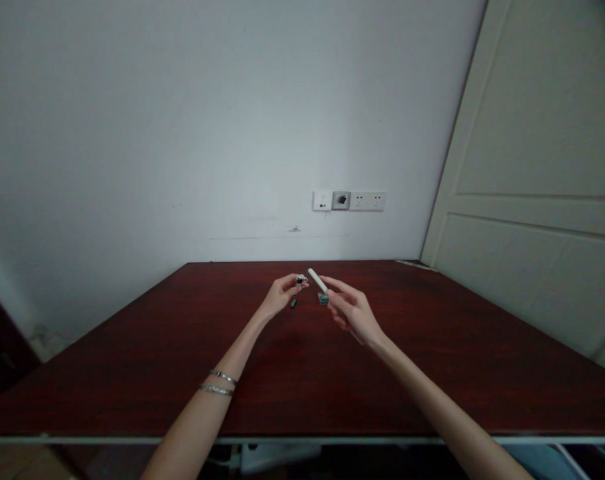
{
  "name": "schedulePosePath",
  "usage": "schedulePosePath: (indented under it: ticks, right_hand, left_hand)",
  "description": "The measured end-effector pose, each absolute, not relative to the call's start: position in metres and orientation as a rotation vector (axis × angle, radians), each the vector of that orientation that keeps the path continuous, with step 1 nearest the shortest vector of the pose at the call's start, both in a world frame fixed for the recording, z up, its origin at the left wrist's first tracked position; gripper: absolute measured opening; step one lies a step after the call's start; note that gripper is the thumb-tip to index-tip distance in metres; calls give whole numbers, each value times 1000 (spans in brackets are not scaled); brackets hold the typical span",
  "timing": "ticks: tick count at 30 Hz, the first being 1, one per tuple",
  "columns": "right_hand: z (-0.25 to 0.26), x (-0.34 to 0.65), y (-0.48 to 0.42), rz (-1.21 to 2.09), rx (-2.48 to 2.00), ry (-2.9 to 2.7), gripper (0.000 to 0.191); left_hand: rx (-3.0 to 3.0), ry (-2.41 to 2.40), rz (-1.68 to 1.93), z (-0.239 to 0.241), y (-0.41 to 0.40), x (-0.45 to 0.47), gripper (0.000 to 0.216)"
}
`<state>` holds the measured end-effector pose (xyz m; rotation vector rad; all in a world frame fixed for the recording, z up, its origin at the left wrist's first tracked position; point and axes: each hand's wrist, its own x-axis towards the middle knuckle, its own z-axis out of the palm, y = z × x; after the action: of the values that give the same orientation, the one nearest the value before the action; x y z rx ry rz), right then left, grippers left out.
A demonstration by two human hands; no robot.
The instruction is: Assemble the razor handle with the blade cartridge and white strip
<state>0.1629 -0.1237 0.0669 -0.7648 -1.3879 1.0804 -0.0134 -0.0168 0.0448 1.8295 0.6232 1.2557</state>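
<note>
My left hand (282, 291) is closed, fingertips pinching a small silvery and dark piece (301, 279) whose kind I cannot make out. In my right hand (350, 308) is a slim white stick-shaped object (317, 280), gripped between thumb and fingers and tilted up toward the left. The two held things are close together but apart, above the far half of the table. Below my left hand lies a small dark green cylinder (293, 303), like a battery. A small green pack (323, 299) sits just behind my right fingertips, which partly hide it.
The dark red-brown wooden table (182, 373) reaches back to a white wall. Sockets and switches (349, 201) are set in the wall above its far edge. A pale panelled door (537, 200) stands along the right side. Under the front edge is a pale object (280, 457).
</note>
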Motion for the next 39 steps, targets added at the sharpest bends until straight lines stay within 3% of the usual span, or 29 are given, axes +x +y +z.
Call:
schedulePosePath:
  ticks: [9, 22, 39]
  right_hand:
    - [88, 196, -94, 681, -917, -1916, 37]
    - [102, 195, -100, 753, -916, -2168, 38]
    - [92, 199, -95, 940, -918, -1976, 47]
  left_hand:
    - [1965, 659, 1200, 39, -13, -15, 23]
    - [2038, 679, 1198, 41, -18, -15, 25]
    - [1926, 672, 1228, 41, -15, -13, 26]
